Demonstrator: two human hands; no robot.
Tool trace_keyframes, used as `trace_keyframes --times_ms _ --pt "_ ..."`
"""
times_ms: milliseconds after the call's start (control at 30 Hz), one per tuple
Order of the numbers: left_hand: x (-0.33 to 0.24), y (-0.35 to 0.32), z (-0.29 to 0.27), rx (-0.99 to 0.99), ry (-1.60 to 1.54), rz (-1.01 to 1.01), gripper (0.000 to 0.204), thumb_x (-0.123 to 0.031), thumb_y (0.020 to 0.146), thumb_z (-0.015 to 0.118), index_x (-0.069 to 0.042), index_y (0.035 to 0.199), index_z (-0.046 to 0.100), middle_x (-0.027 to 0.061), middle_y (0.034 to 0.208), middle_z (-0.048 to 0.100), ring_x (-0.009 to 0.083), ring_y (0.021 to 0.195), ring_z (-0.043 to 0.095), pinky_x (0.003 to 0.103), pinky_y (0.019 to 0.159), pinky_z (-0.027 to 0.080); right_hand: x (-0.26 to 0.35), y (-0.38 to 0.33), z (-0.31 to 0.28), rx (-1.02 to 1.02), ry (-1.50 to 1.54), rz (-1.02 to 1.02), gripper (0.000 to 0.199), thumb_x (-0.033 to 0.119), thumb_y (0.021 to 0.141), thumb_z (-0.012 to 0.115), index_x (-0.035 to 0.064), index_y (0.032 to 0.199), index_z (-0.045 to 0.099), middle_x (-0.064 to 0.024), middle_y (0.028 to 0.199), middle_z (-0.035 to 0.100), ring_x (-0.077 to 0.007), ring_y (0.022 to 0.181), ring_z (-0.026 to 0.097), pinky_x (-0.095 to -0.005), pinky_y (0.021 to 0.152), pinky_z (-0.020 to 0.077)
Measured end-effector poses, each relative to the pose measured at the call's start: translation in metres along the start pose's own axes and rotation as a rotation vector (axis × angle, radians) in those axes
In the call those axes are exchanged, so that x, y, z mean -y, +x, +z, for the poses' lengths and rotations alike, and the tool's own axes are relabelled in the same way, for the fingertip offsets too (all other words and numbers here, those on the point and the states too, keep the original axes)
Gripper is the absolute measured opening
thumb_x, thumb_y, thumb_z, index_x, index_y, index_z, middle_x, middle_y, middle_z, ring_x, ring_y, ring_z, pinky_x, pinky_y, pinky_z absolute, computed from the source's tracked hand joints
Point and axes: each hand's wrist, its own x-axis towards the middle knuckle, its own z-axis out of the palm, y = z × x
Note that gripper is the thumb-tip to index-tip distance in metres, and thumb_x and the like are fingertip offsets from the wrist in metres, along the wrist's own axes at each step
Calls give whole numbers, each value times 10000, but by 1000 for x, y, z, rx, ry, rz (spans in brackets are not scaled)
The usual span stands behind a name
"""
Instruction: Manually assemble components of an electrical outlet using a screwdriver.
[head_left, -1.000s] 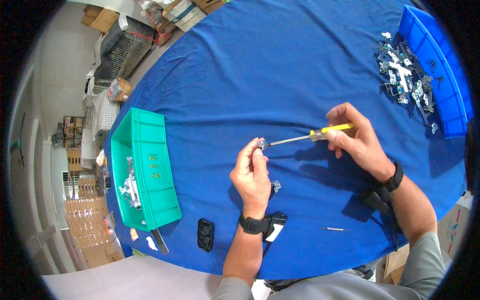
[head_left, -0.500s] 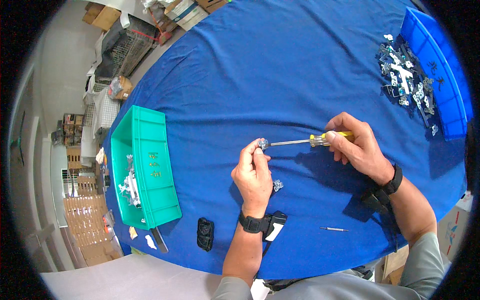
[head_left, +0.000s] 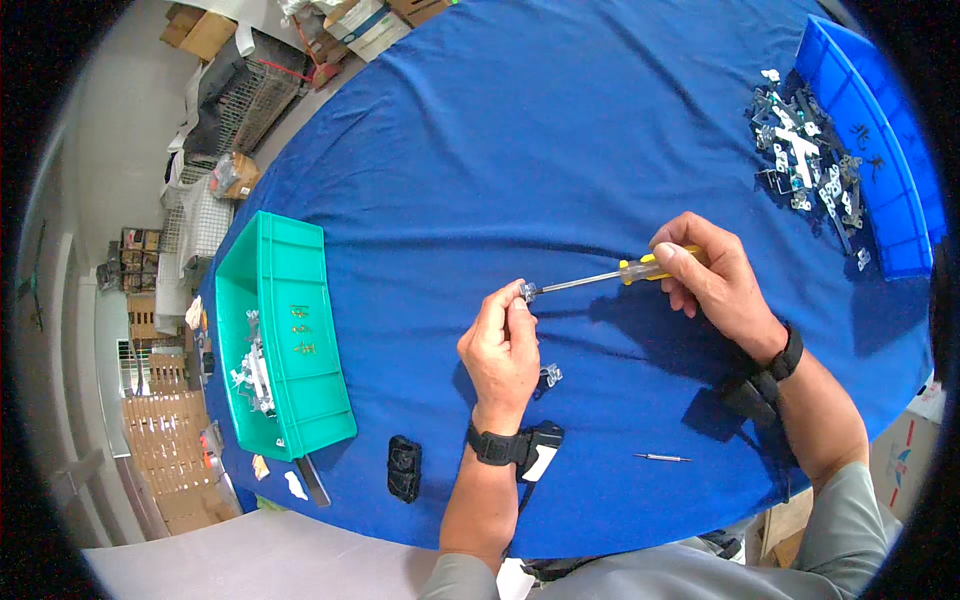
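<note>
Between the thumb and fingers of my left hand [head_left: 502,345] is a small metal part [head_left: 527,290], mostly covered by the fingertips. My right hand [head_left: 715,280] grips the yellow, partly clear handle of a screwdriver [head_left: 640,270]. Its shaft points left and its tip meets the small part. Just right of my left hand, another small clear or shiny piece [head_left: 551,375] lies on the blue cloth. Nearer to me, right of my left wrist, rests a thin silver double-ended bit [head_left: 662,457].
A green bin [head_left: 312,345] with metal parts inside stands at the left. At the far right, a pile of small black and white parts [head_left: 805,155] lies beside a blue bin [head_left: 880,170]. A black object [head_left: 404,468] sits near the front edge of the blue-covered table.
The screwdriver handle has tilted slightly, with its tip still at the small part. Both hands hold nearly the same place, and the whole view has shifted a little.
</note>
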Motion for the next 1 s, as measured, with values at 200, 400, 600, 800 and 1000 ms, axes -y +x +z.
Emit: trace_keyframes --times_ms 200,400,600,800,1000 --pt "-3 1 -1 34 -113 -116 184 -51 976 546 22 1094 667 85 790 693 63 575 598 212 490 477 -5 2 8 -73 3 -107 184 205 972 632 33 1028 603 -10 800 617 -37 637 562 -191 500 450" --pt "0 6 -3 77 -219 -92 195 -51 965 577 17 1123 669 68 884 682 56 639 591 197 524 475 -5 2 7 -78 -45 -121 187 210 976 622 28 1016 604 -10 802 615 -44 640 564 -201 509 455" --pt "3 4 -6 119 -154 -141 219 -59 958 606 3 1153 680 49 861 661 53 627 570 192 519 459 -4 2 6 -77 -5 -130 185 212 989 602 29 1016 603 -11 806 610 -49 645 566 -204 521 462" --pt "-2 4 -5 71 -176 -165 235 -72 967 607 -8 1178 688 51 890 679 53 626 570 189 509 454 -6 2 7 -71 -1 -160 180 204 991 603 26 1022 600 -10 815 607 -51 657 565 -206 536 466" --pt "-7 5 -6 79 -192 -226 249 -75 967 610 -11 1197 682 53 928 693 52 634 573 187 512 460 -6 2 6 -64 -6 -170 180 201 991 605 25 1028 599 -8 816 605 -53 661 558 -209 544 467"
